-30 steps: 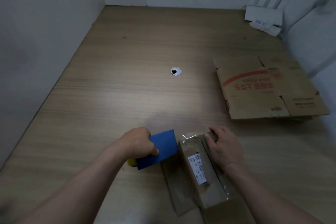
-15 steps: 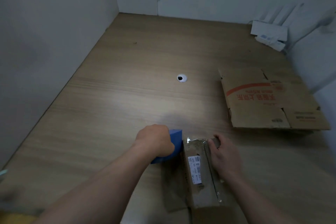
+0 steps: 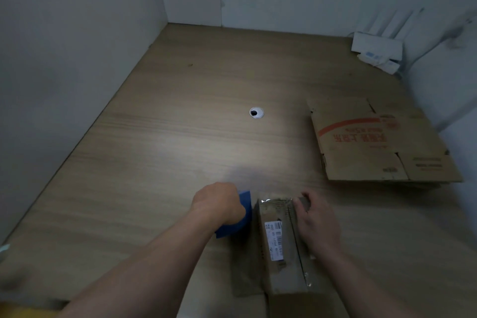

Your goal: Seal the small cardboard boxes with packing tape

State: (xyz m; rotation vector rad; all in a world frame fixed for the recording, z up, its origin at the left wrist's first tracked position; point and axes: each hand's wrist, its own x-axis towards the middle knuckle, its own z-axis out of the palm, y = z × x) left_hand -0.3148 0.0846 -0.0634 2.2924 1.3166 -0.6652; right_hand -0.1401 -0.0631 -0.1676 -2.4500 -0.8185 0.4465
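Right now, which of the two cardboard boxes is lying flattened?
The large carton with red printing at the right lies flat, untouched. The small box with the white label stands assembled under the right hand.

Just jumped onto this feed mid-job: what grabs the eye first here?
Near the front edge, the left hand grips a blue tape dispenser beside a small cardboard box with a white label, which the right hand holds at its far end. A flattened cardboard box with red print lies on the wooden table further right.
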